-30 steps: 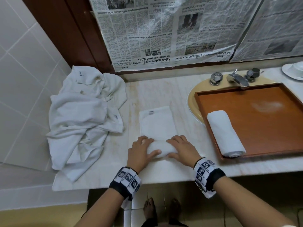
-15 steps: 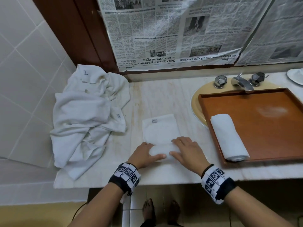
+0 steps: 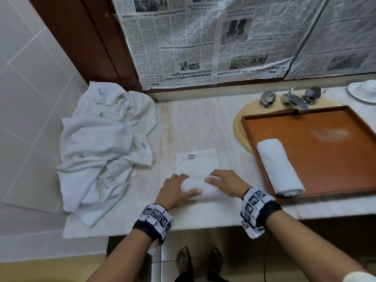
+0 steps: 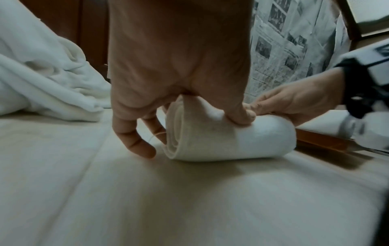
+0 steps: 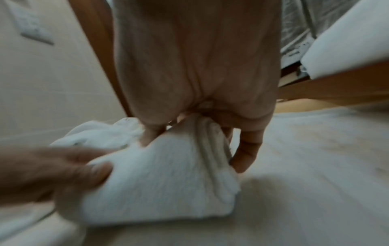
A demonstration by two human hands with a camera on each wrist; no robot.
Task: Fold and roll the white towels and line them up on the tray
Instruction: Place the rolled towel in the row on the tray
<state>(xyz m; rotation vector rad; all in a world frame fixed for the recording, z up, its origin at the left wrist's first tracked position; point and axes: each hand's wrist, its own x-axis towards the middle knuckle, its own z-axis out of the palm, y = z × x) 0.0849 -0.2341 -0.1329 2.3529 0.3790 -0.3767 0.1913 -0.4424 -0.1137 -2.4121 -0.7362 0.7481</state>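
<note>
White towel (image 3: pixel 200 187) at lower centre is rolled further than a second ago; left hand (image 3: pixel 175 191) and right hand (image 3: pixel 227 183) curl round its ends, nearly finished.

Bare counter (image 3: pixel 195 123) lies open beyond the half-rolled towel (image 3: pixel 198 165) as far as the newspaper-covered wall (image 3: pixel 203 47). Left, a heap of loose towels (image 3: pixel 101 147) blocks passage. Right, the tray (image 3: pixel 345 159) rim and its rolled towel (image 3: pixel 279 166) stand near; most of the tray floor is free
</note>
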